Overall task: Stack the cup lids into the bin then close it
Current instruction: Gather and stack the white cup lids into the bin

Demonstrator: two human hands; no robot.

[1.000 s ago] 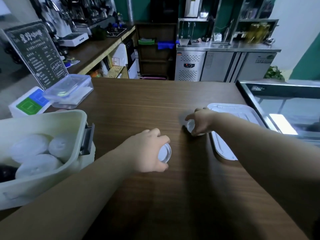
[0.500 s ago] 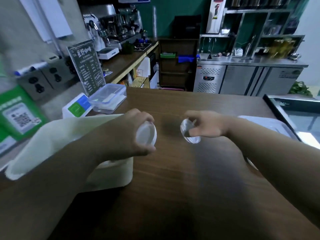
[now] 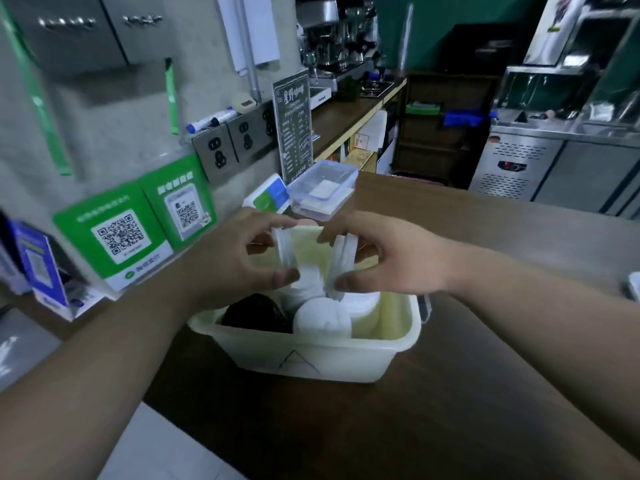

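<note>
My left grip (image 3: 239,258) is curled around a pale plastic cup lid, the left lid (image 3: 285,249). My thumb is under its lower edge and my fingers over the top, so it stands on edge. My right grip (image 3: 391,261) pinches the right lid (image 3: 341,263) the same way, thumb below and fingers above, also on edge. The two lids face each other with a small gap between them. Motion blur keeps me from telling whether each grip holds one lid or a few nested together.

Both grips hang over the open bin (image 3: 311,358), a cream plastic tub with a triangle drawn on its near wall. Inside it, a dark round stack (image 3: 256,311) lies at the left. White lids (image 3: 322,320) lie beside it, directly below the two I hold. The right part of the bin shows only its bare wall.

The bin sits on a dark wooden tabletop (image 3: 450,410), close to its left edge. Beyond the bin, on the same tabletop, stands a clear food box (image 3: 323,188) with a blue-trimmed lid. Next to it is a black menu sign (image 3: 294,126). Green QR code cards (image 3: 117,237) lean against the wall at the left, below steel wall sockets (image 3: 235,140). A coffee machine (image 3: 336,39) stands on a far counter, and a steel fridge unit (image 3: 554,168) is at the back right.
</note>
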